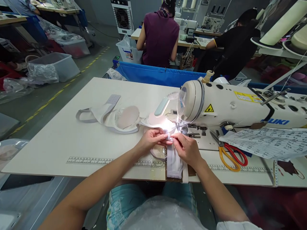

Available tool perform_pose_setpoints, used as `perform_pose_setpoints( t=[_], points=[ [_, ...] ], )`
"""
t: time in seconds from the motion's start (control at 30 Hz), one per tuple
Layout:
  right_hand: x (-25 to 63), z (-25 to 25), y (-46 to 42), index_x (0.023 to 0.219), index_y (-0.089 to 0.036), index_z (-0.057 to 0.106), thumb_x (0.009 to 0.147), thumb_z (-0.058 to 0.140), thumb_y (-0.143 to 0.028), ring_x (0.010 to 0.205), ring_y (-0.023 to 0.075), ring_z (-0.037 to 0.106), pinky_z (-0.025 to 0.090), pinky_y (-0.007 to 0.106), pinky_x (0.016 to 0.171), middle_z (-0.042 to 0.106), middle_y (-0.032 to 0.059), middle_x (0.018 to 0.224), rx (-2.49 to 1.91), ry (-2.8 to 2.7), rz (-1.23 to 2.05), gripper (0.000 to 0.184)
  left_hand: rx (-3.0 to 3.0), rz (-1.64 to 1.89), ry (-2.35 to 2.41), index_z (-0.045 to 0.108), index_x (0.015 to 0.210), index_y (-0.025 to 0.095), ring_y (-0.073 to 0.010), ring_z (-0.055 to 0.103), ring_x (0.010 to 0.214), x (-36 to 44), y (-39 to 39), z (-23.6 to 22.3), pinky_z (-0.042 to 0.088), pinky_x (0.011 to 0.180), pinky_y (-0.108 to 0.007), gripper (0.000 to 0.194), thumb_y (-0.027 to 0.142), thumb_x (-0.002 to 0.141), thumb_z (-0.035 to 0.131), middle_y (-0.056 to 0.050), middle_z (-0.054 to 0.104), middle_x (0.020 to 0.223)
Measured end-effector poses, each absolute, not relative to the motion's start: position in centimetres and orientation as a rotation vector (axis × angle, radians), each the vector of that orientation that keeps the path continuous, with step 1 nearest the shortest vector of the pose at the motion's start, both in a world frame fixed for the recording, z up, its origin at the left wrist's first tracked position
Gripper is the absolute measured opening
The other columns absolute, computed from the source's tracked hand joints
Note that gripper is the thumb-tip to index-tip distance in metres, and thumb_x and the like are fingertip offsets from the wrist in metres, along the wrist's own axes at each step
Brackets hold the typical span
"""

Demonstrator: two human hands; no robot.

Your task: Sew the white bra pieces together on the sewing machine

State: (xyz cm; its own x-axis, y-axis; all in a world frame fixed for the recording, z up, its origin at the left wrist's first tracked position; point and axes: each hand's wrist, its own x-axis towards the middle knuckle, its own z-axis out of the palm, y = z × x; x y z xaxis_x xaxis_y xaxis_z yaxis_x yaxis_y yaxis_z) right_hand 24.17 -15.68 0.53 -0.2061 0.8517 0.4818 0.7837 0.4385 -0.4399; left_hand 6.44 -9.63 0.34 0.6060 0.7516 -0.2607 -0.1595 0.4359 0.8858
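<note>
A pale bra [128,118] lies across the white table, its far cup spread to the left and its near part running under the lit needle area of the sewing machine [220,103]. My left hand [153,139] pinches the bra's fabric just in front of the needle. Close beside it, my right hand [185,147] pinches the same stretch of fabric between thumb and fingers. From there a light lilac band [174,163] hangs down to the table's front edge. The exact bit between my fingertips is small and washed out by the lamp.
Scissors [231,156] with red and orange handles lie right of my right hand, beside a handwritten sheet [266,142]. A printed ruler [91,160] runs along the table front. Behind the table hangs a blue cloth bin [153,72]; two people sit beyond it.
</note>
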Motion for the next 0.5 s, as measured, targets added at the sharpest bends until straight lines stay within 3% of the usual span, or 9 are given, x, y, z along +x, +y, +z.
perform_pose_setpoints(
  t=[0.5],
  points=[
    [24.49, 0.49, -15.64, 0.093, -0.02, 0.062, 0.09, 0.049, -0.017, 0.064, 0.0128, 0.059, 0.042, 0.022, 0.059, 0.066, 0.001, 0.074, -1.337, -2.027, 0.153, 0.014, 0.951, 0.605, 0.753, 0.051, 0.071, 0.014, -0.0236, 0.073, 0.078, 6.35, -9.55, 0.69, 0.056, 0.073, -0.031, 0.034, 0.038, 0.072, 0.076, -0.008, 0.073, 0.072]
  ],
)
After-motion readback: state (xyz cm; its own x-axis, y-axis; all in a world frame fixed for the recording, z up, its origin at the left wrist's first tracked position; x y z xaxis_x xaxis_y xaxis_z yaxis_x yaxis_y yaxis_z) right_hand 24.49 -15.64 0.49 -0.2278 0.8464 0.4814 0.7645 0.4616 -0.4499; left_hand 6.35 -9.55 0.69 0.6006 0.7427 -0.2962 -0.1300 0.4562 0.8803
